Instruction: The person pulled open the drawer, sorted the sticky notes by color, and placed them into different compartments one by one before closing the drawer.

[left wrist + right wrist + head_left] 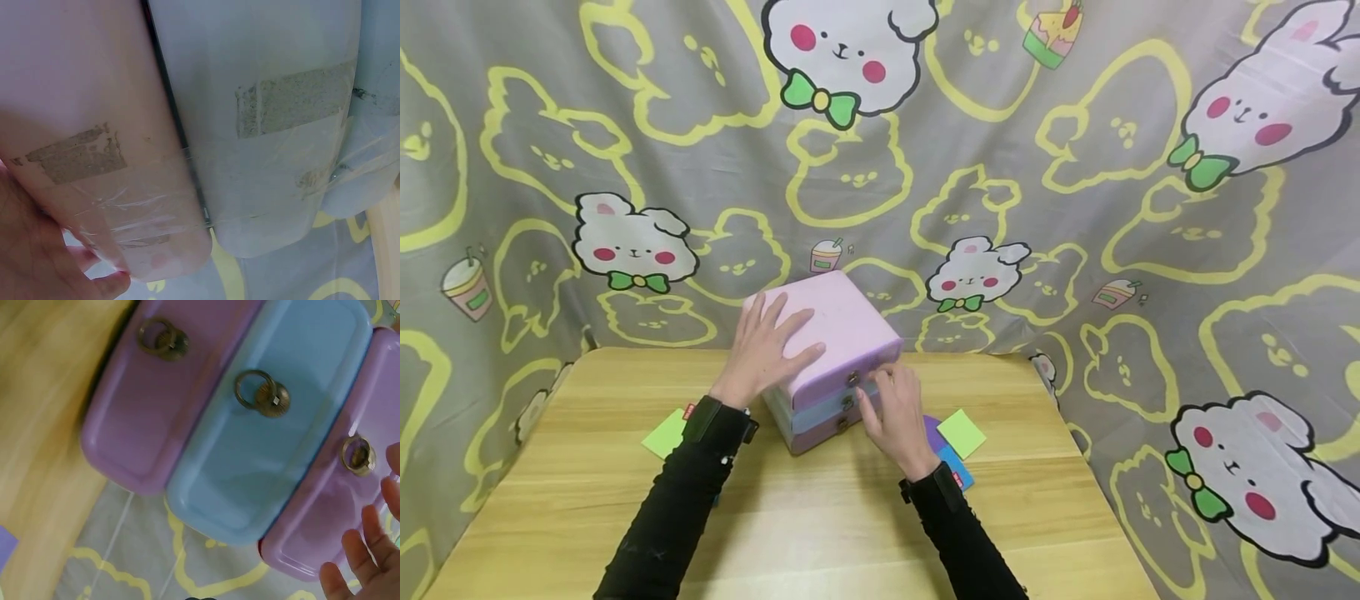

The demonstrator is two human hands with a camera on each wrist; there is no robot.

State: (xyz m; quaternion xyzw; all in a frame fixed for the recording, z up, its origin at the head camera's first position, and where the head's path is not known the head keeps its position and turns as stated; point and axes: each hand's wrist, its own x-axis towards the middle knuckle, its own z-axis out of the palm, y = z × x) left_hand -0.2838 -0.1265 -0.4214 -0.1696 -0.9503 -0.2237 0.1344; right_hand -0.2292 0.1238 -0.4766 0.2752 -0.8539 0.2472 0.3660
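A small three-drawer box [823, 325] with a pink top stands turned at an angle on the table. Its fronts are purple, blue and purple, each with a brass ring pull; the blue drawer [219, 456] is in the middle. My left hand [763, 350] rests on the box's top with its fingers spread. Beside the top drawer [319, 525], my right hand [895, 412] has its fingers loosely bent near the front's right end. The top drawer's ring pull [359, 456] hangs free of those fingers. Clear tape [144, 212] crosses the box's side in the left wrist view.
A yellow-green square [664, 433] lies left of the box, partly behind the left sleeve. Another yellow-green square [962, 433] lies to the right, beside a blue piece [957, 468] and a purple piece [932, 432]. A patterned curtain [857, 183] hangs behind the wooden table [820, 533].
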